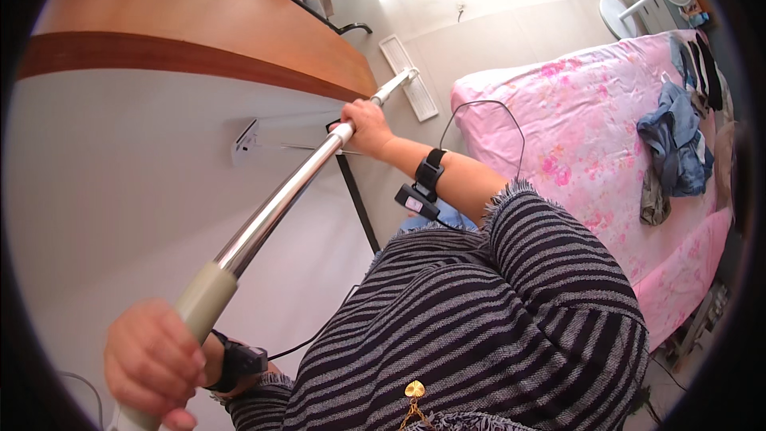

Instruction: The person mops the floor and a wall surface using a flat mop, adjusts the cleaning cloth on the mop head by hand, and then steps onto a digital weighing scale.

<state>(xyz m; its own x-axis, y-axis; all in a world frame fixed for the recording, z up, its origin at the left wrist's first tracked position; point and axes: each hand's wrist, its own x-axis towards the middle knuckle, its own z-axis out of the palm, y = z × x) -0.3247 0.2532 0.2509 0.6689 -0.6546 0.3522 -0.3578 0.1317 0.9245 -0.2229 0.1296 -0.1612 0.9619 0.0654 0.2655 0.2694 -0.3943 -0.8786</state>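
Observation:
A flat mop with a metal telescopic pole [275, 209] runs diagonally across the picture. My left hand [155, 359], at lower left, is closed around the pole's pale upper grip, slightly blurred. Farther down, my right hand [366, 126] holds the pole by a white plastic collar. Beyond it, the white rectangular mop head [410, 78] lies on the light floor [419, 30], between the wooden furniture and the bed. No cloth can be made out on the head's upper side. Both wrists wear black straps with small devices and cables.
On the right is a bed with a pink floral sheet [538, 114], with jeans [676, 137] and other clothes on it. Orange-brown wooden furniture [209, 12] borders the left. A white round-based stand [619, 18] is beyond the bed. A thin cable loops beside my right arm.

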